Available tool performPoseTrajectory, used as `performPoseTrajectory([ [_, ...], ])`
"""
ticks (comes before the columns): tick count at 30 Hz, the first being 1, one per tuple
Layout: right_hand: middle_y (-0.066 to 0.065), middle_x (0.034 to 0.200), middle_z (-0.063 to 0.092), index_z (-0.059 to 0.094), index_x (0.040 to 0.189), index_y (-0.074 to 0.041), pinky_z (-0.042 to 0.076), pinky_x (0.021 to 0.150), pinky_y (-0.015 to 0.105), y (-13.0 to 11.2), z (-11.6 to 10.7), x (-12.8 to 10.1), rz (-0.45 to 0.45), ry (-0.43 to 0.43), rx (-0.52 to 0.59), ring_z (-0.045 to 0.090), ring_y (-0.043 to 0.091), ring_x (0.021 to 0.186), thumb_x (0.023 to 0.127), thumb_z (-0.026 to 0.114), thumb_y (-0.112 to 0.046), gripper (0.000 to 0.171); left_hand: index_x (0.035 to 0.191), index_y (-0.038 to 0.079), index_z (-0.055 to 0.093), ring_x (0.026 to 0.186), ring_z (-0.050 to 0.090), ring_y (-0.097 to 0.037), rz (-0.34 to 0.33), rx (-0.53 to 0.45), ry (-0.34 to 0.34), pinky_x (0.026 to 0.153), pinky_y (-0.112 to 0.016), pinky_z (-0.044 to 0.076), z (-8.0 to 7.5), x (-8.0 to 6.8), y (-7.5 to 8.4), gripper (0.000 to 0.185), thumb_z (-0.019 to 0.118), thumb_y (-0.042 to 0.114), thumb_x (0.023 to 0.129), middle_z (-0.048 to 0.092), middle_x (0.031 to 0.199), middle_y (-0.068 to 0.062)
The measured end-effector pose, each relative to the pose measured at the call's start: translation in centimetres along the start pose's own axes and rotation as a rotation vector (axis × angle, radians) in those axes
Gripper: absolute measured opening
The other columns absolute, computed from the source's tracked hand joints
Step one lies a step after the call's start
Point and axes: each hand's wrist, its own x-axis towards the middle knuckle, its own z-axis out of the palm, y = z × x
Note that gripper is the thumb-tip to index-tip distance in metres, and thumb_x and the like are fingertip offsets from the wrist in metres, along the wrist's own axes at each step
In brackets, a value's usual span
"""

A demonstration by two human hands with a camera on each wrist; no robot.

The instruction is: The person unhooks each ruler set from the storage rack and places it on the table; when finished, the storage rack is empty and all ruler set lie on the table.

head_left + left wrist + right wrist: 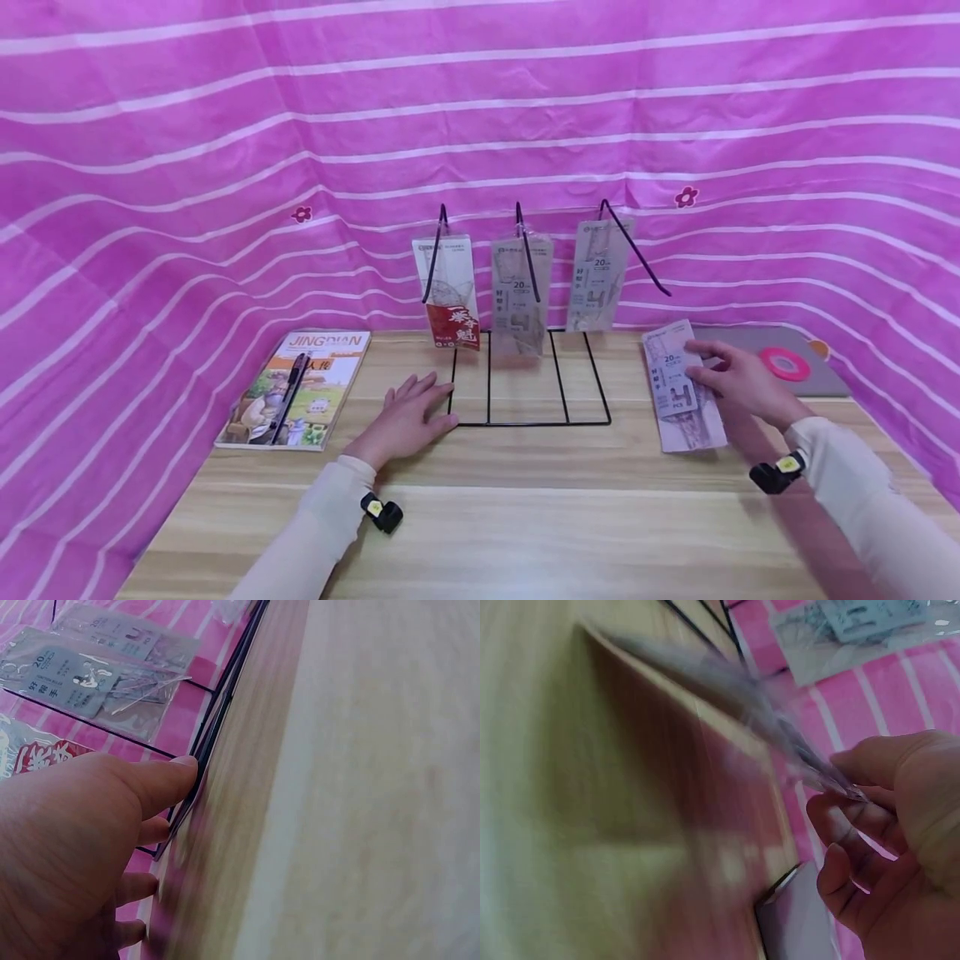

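Pale wood-grain formed the tabletop point(525, 517), walled on three sides by a pink cloth with white stripes point(187, 167); at its middle stood a black wire display rack point(525, 392), its flat base on the wood and three hooks rising at the back. From the hooks hung three packets: a clear packet with a red card at its foot point(448, 292) on the left, and two clear grey-labelled packets point(521, 293) to the right of it. The person's left hand point(408, 417) lay palm down on the table, fingers straight and spread, their tips touching the left edge of the rack's base; the left wrist view showed the thumb point(161, 784) against that black wire. The right hand point(738, 383) pinched a clear plastic ruler packet with a grey label point(678, 387) between thumb and curled fingers; the packet sat to the right of the rack, apart from it, its lower end near or on the wood, though which could not be told. Behind that hand lay a grey mat point(787, 367) bearing a pink ring of tape point(783, 363); at far left rested an illustrated book point(296, 387) with a dark pen point(288, 396) across its cover.
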Motion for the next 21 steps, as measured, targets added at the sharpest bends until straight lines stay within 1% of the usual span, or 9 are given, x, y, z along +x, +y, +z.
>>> performPoseTrajectory([
  [5,0.032,0.129,0.064,0.043,0.157,0.001,0.061,0.074,0.026,0.4,-0.1,1.5,0.027,-0.058,-0.042,0.07,0.028,0.103,0.105,0.067,-0.029,0.065,0.16,0.024,0.047,0.163,0.011,-0.046,0.002,0.0,0.002,0.126,-0.075,0.001,0.1,0.1,-0.1,0.067,0.063,0.054,0.102,0.025,0.175,-0.013],
  [8,0.034,0.13,0.061,0.043,0.155,0.004,0.059,0.074,0.025,0.6,-0.1,2.2,0.008,-0.067,-0.074,0.069,0.032,0.105,0.104,0.067,-0.026,0.064,0.16,0.024,0.047,0.163,0.011,-0.046,0.002,-0.004,0.003,0.126,-0.075,0.001,0.1,0.1,-0.1,0.067,0.063,0.055,0.102,0.025,0.175,-0.013],
  [10,0.034,0.13,0.062,0.044,0.154,0.006,0.057,0.076,0.026,0.5,0.1,2.5,-0.011,-0.058,-0.102,0.068,0.034,0.106,0.104,0.067,-0.025,0.063,0.16,0.024,0.047,0.163,0.011,-0.046,0.001,-0.005,0.005,0.126,-0.075,0.001,0.1,0.1,-0.2,0.067,0.063,0.055,0.102,0.026,0.175,-0.013],
  [12,0.034,0.13,0.062,0.046,0.153,0.006,0.058,0.082,0.032,0.5,0.3,2.9,-0.023,-0.045,-0.131,0.068,0.036,0.109,0.103,0.067,-0.024,0.062,0.159,0.024,0.048,0.163,0.011,-0.046,-0.001,-0.004,0.01,0.126,-0.076,0.002,0.1,0.0,-0.2,0.067,0.063,0.055,0.102,0.026,0.175,-0.013],
  [14,0.036,0.133,0.061,0.048,0.151,0.007,0.058,0.09,0.043,0.5,0.5,3.2,-0.032,-0.038,-0.151,0.066,0.041,0.113,0.103,0.067,-0.023,0.06,0.159,0.025,0.047,0.163,0.011,-0.046,-0.004,-0.003,0.01,0.126,-0.075,0.002,0.1,0.0,-0.2,0.067,0.063,0.055,0.102,0.026,0.175,-0.012],
  [16,0.037,0.136,0.059,0.048,0.15,0.008,0.054,0.1,0.056,0.5,0.8,3.4,-0.028,-0.039,-0.158,0.063,0.046,0.119,0.103,0.067,-0.023,0.059,0.159,0.025,0.047,0.163,0.011,-0.046,-0.004,-0.004,0.007,0.126,-0.075,0.001,0.1,0.0,-0.2,0.067,0.063,0.055,0.102,0.026,0.175,-0.012],
  [18,0.039,0.137,0.058,0.048,0.149,0.01,0.049,0.105,0.064,0.6,1.1,3.5,-0.024,-0.041,-0.159,0.06,0.05,0.123,0.103,0.066,-0.021,0.059,0.16,0.025,0.047,0.163,0.011,-0.046,-0.004,-0.002,0.003,0.126,-0.075,0.001,0.1,0.0,-0.2,0.067,0.063,0.055,0.102,0.026,0.175,-0.012],
  [21,0.038,0.134,0.059,0.047,0.149,0.011,0.046,0.106,0.067,0.8,1.4,3.6,-0.018,-0.045,-0.175,0.059,0.048,0.121,0.104,0.065,-0.02,0.058,0.16,0.025,0.047,0.163,0.011,-0.046,-0.004,0.001,0.0,0.126,-0.074,0.001,0.0,0.1,-0.1,0.067,0.062,0.055,0.102,0.026,0.175,-0.012],
])
